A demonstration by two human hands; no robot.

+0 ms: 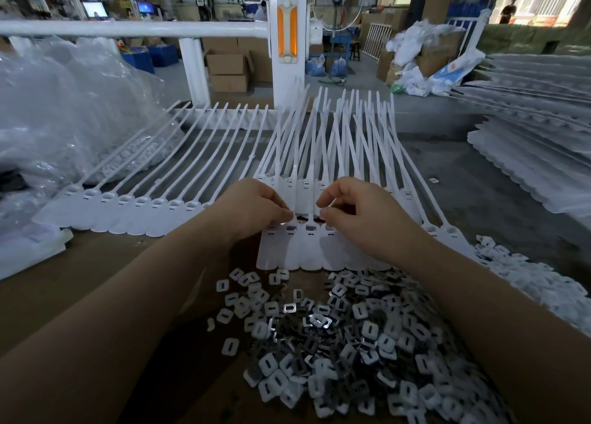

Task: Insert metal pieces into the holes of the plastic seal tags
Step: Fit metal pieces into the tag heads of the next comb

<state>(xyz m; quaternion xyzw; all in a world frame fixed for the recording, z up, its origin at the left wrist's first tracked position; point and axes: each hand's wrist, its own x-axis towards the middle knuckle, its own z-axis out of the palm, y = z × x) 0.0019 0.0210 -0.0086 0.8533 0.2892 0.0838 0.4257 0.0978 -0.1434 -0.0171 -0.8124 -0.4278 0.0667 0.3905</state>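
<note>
A joined strip of white plastic seal tags (308,251) lies in front of me, its long tails fanning away. Both hands hover over its row of holes. My left hand (252,207) has curled fingers, with thumb and forefinger pinched at the tag heads; something small and shiny shows at its fingertips. My right hand (358,212) is curled too, its thumb and forefinger pinching just above the holes; what it holds is too small to tell. A heap of small square metal pieces (351,337) with slots lies close to me, below both forearms.
A second strip of tags (134,212) lies to the left, clear plastic bags (64,110) behind it. Stacked tag strips (537,136) lie at the right, with white plastic pieces (543,283) beside the metal heap. A white railing post (286,49) stands behind the table (64,279).
</note>
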